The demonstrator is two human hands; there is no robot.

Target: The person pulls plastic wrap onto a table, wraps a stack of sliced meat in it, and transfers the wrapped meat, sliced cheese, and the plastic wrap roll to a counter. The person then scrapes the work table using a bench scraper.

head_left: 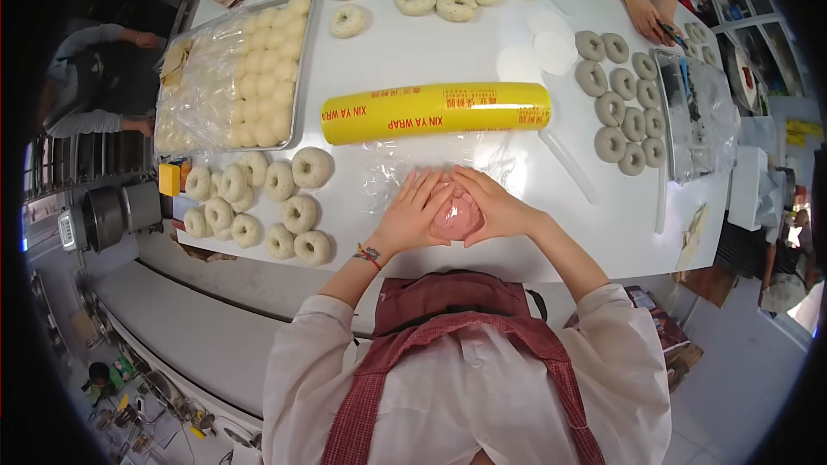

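Observation:
A pink dough ball (pixel 457 217), shiny as if under clear film, sits near the table's front edge. My left hand (pixel 418 208) lies against its left side and top, and my right hand (pixel 494 205) curves round its right side. Both hands cup it, with the fingertips meeting beyond it. Crumpled clear film (pixel 379 174) spreads on the table around and behind my hands. Just beyond lies a big yellow roll of plastic wrap (pixel 435 110), placed crosswise.
Pale dough rings (pixel 300 213) lie left and at the back; grey rings (pixel 610 109) lie right. A film-covered tray (pixel 300 60) of dough balls stands left, another tray (pixel 668 120) right. One person's hands (pixel 642 15) are at back right; another person (pixel 99 82) stands left.

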